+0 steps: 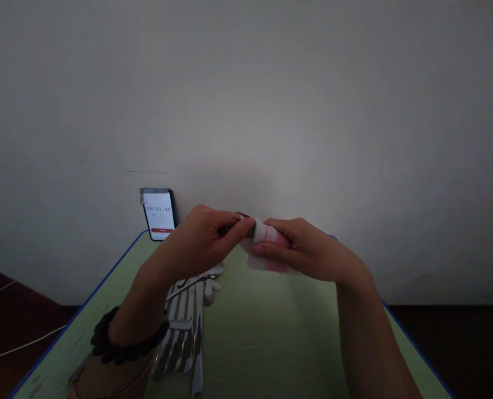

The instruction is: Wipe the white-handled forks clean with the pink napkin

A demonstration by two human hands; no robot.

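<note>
My right hand (308,246) is closed around a pink-and-white cloth (273,235), whose lower edge hangs beneath the fingers. Touching the cloth's left end, my left hand (213,235) pinches a flat, dark, shiny piece (249,227), perhaps a utensil. Most of that piece is hidden by the fingers and the cloth, so its kind cannot be made out. Both hands are raised over the far part of the green table (267,338). Below my left forearm lie several metal table knives (183,346) side by side, with other cutlery (208,280) at their far end.
A phone (159,216) showing a running timer leans against the grey wall (271,100) at the table's far left corner. The table has a blue edge (84,310). White cables (25,344) run across the dark floor on the left.
</note>
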